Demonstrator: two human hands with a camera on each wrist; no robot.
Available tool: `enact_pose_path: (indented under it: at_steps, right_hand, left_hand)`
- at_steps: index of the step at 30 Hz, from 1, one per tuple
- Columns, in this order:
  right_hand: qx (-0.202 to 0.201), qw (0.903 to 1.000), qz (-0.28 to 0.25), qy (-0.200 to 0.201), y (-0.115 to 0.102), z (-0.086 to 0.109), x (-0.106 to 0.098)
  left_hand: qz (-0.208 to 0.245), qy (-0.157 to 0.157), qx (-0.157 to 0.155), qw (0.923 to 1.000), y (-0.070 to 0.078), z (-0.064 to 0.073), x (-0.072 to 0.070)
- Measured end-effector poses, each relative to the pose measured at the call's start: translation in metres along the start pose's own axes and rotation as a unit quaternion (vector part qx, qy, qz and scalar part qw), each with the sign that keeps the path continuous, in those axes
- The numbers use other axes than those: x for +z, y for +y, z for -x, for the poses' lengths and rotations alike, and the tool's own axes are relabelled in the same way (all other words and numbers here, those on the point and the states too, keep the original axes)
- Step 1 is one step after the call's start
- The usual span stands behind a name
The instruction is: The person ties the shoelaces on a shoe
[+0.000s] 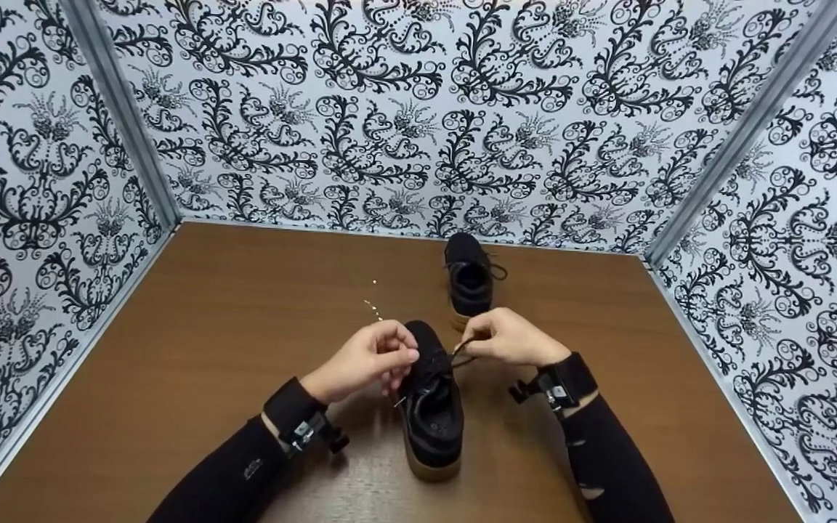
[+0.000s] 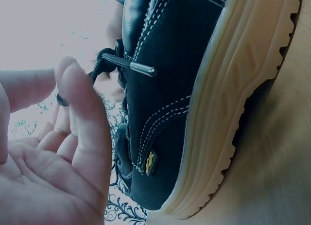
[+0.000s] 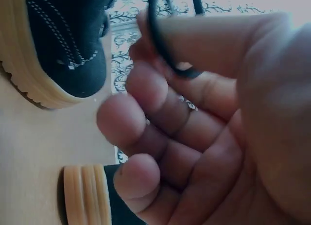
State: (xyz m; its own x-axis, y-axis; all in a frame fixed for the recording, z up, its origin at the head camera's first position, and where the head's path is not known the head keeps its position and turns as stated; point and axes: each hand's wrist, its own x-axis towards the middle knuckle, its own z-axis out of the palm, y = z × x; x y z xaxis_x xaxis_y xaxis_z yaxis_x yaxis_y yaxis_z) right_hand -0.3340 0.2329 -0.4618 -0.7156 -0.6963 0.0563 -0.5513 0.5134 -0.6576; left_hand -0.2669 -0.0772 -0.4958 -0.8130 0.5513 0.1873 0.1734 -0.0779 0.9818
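Note:
A black shoe point(image 1: 439, 444) with a tan sole stands on the table, toe pointing away. On its left side my left hand point(image 1: 373, 359) pinches part of the black shoelace point(image 2: 99, 67) between thumb and fingers. The metal-tipped lace end point(image 2: 143, 68) hangs free against the shoe's stitched side in the left wrist view. To the right of the shoe, my right hand point(image 1: 516, 340) pinches the other lace point(image 3: 154, 33), which stretches from the eyelets and loops over the fingers. The remaining right fingers point(image 3: 121, 120) are loosely curled.
A second black shoe point(image 1: 466, 265) with its lace stands farther back, close to the rear wall. Patterned wall panels point(image 1: 404, 123) enclose the brown table point(image 1: 244, 312) at the back and both sides. Small bright specks point(image 1: 373, 309) show left of the near shoe's toe.

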Motion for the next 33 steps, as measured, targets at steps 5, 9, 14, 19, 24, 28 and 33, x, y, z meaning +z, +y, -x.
enact_pose_path:
  at_steps: [5, 9, 14, 19, 24, 28, 33]
  right_hand:
    - [0.013, 0.9993, 0.031, -0.016, -0.002, 0.003, -0.005]
    - [0.032, 0.9981, 0.033, -0.042, -0.002, 0.006, -0.01]
    - [0.044, 0.9971, 0.037, -0.051, 0.004, 0.007, -0.012]
    - [0.054, 0.9964, 0.026, -0.059, 0.006, 0.007, -0.012]
    - [0.058, 0.996, 0.014, -0.066, 0.007, 0.008, -0.013]
    - [0.06, 0.9959, 0.003, -0.067, 0.01, 0.008, -0.013]
    - [0.062, 0.9956, -0.015, -0.067, 0.01, 0.008, -0.012]
  left_hand:
    - [-0.014, 0.009, 0.004, 0.9999, -0.002, 0.0, 0.0]
    - [-0.025, -0.004, 0.007, 0.9996, -0.002, 0.002, 0.0]
    - [-0.022, -0.018, 0.001, 0.9996, 0.001, 0.002, -0.001]
    - [-0.017, -0.029, -0.003, 0.9994, 0.002, 0.002, -0.003]
    - [-0.018, -0.037, 0.001, 0.9991, 0.001, 0.001, -0.004]
    - [-0.018, -0.038, 0.002, 0.9991, 0.001, 0.0, -0.005]
    - [-0.011, -0.035, -0.001, 0.9993, -0.001, 0.0, -0.006]
